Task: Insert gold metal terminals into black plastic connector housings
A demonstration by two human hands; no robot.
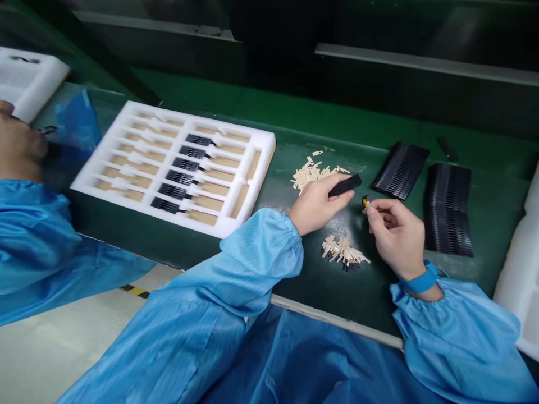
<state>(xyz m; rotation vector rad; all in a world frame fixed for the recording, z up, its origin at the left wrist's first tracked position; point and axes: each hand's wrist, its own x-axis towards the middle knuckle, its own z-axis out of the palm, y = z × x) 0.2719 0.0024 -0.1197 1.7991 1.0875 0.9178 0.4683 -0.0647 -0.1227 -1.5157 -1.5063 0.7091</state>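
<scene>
Head view: the left hand [315, 205] hovers over the green counter [295, 280], its fingers [337, 201] closed round one end of a black strip [346, 184], which juts toward the right hand [396, 235]; the strip seems angled so that its free end faces the other hand. The right hand's fingers [378, 206] pinch a small yellow-and-black piece [365, 201], just apart from the strip's tip. One pile of tan slips [311, 171] lies behind the left hand and another [343, 251] lies between the wrists, probably kept within easy reach; a white foam tray [256, 185] to the left holds black parts [181, 177] in separate slots, likely to keep them from touching; black comb-like stacks [447, 207] lie to the right.
</scene>
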